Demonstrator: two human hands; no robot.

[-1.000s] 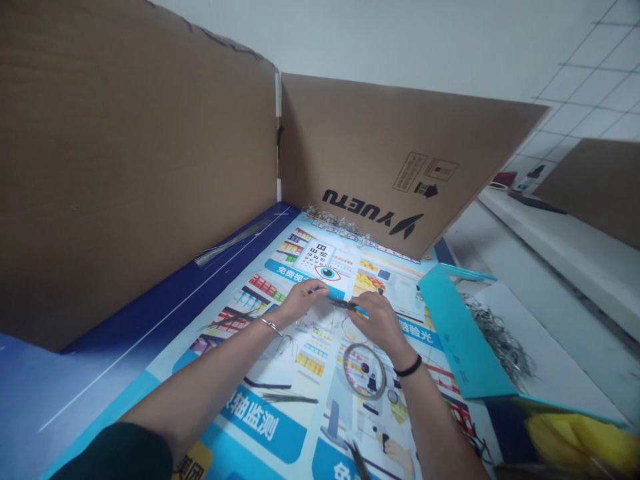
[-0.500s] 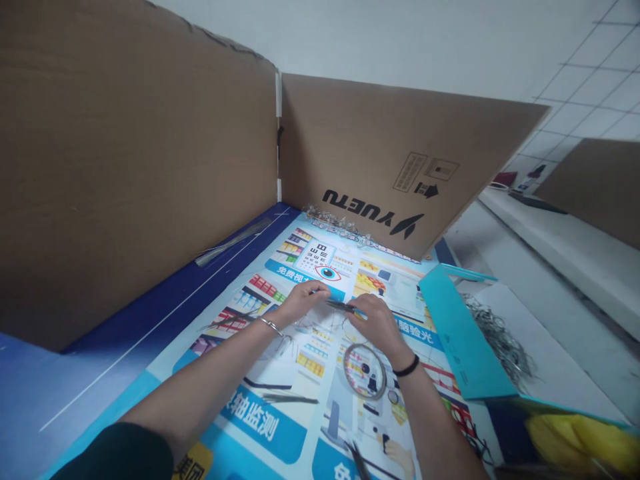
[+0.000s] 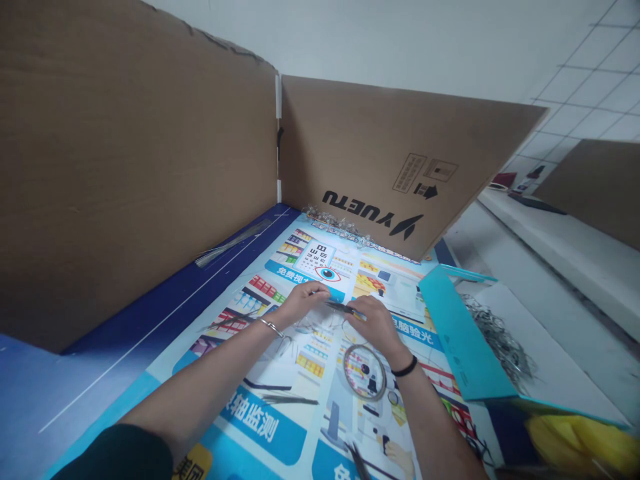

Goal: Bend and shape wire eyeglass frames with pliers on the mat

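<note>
My left hand (image 3: 304,301) rests on a printed poster (image 3: 280,427) with its fingers pinched on a thin wire eyeglass frame (image 3: 320,327). My right hand (image 3: 371,323) is closed round a small dark plier-like tool (image 3: 343,307) whose tip points left toward my left fingertips. The two hands almost meet over the poster's middle. A coil of thin wire (image 3: 365,371) lies just under my right wrist.
Tall cardboard panels (image 3: 140,160) wall the left and back (image 3: 400,153). A teal-edged tray (image 3: 460,333) holding a heap of metal wire parts (image 3: 500,340) sits at the right. Loose dark temple pieces (image 3: 290,399) lie on the poster near me. Clear small parts (image 3: 340,223) line the back panel's foot.
Both hands stay almost in place; the right hand has edged slightly left and up with the tool.
</note>
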